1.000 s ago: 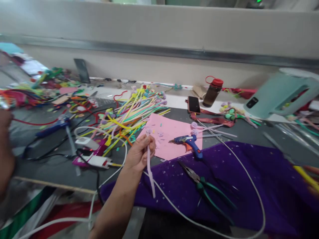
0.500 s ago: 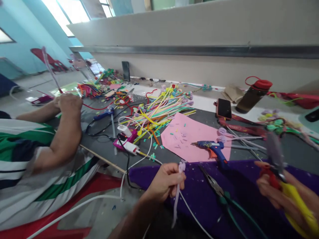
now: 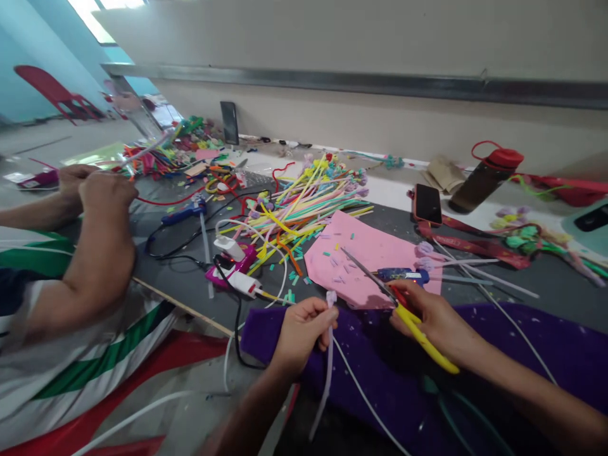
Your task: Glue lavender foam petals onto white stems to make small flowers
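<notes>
1. At the far left of the grey bench [image 3: 171,278], a co-worker in a striped shirt holds both hands [image 3: 108,190] close together; what they grip is too blurred to tell.

2. Mid-bench, a loose heap of pastel stems [image 3: 297,206] lies with several coloured heads at its far end. Those look made up already, though I cannot count them from here.

3. Before the heap, over the end of a purple cloth [image 3: 570,342], the person's left hand [image 3: 306,332] pinches a lilac stem [image 3: 327,373] between thumb and fingers, just below its small lilac head [image 3: 331,296]. The head appears formed; the stem's lower length hangs bare below the hand.

4. Beyond it, a pink sheet [image 3: 384,244] carries scattered lilac and green snippets [image 3: 338,278], a sign, it seems, that some cutting is done.

5. Over the sheet's near edge, the right hand [image 3: 430,316] curls around the red and yellow handles of scissors [image 3: 412,326]. The blades point away, well apart from the stem, so no cut is under way on this piece.

6. Behind the right hand lies a blue glue gun [image 3: 403,274]; beside it, lilac pieces [image 3: 425,248] with round heads seem finished or nearly so.
</notes>
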Available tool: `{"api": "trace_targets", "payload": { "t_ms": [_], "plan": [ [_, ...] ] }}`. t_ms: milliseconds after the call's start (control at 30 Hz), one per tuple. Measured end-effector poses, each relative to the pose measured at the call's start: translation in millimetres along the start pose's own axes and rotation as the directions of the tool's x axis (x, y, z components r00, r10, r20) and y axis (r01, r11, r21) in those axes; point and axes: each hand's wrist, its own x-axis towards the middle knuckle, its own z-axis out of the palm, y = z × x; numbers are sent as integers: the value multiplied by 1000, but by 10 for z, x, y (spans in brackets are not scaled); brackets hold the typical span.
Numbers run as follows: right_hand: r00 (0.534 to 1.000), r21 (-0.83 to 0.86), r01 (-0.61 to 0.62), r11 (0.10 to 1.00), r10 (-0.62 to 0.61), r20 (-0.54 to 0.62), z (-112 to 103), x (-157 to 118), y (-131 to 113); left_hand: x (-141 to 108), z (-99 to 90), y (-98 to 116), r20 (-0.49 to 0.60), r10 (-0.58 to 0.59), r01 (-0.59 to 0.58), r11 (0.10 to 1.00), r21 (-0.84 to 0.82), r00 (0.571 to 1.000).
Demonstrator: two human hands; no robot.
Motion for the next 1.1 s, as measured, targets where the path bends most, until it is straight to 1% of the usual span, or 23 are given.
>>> {"api": "trace_targets", "payload": {
  "t_ms": [133,233,433,533,667,767,833,933,1000,1100],
  "plan": [
    [1000,-33,29,999,-29,4,12,76,47,107,-1,42,40,1,-3,998,62,999],
    [999,-89,39,995,-38,15,19,133,55,161,-6,61,55,25,-30,995,95,998],
    [997,-175,79,981,-78,10,64,319,7,271,27,101,51,86,-92,987,130,995],
    [997,-194,71,978,-70,13,84,416,-41,319,43,120,52,120,-126,982,141,991],
    [999,-236,29,971,-26,19,111,471,-121,339,44,134,62,154,-159,982,96,986],
    [1000,-304,28,952,-25,13,159,462,-172,303,26,138,58,169,-170,985,22,984],
    [999,-345,41,938,-40,8,199,451,-199,267,2,145,18,170,-169,985,-47,985],
    [999,-376,35,926,-33,13,248,447,-225,223,-54,166,-59,140,-146,982,-122,988],
    [999,-395,30,918,-20,30,273,456,-233,200,-98,180,-82,126,-137,979,-149,989],
    [999,-433,20,901,-1,44,325,484,-238,140,-160,183,-96,140,-154,974,-164,985]
  ]
}}
